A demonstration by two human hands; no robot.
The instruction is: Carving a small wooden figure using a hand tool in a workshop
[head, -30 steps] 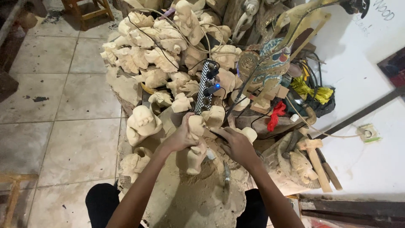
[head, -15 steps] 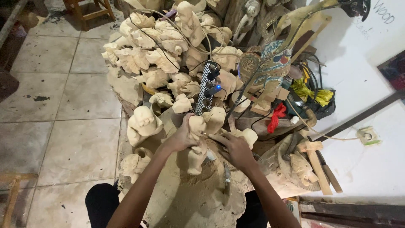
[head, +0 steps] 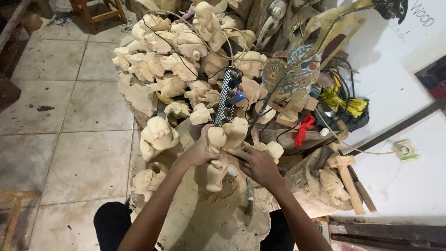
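Pale wooden carving [head: 214, 160] stands on the sawdust-covered block [head: 209, 218], left hand [head: 200, 149] wrapped closed around its top. Right hand [head: 258, 163] presses spread fingers against its side. Unfinished figures [head: 181, 60] and a power strip [head: 227, 96] crowd just behind; a mallet [head: 346, 179] lies right.

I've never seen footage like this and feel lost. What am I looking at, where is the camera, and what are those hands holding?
The camera sits on a person's head, looking down at their own two bare arms. The left hand wraps a pale unpainted wooden figure standing on a wood block. The right hand rests against it; any tool in its grip is hidden. Behind lies a pile of similar carvings, a power strip, a painted carving and a mallet.
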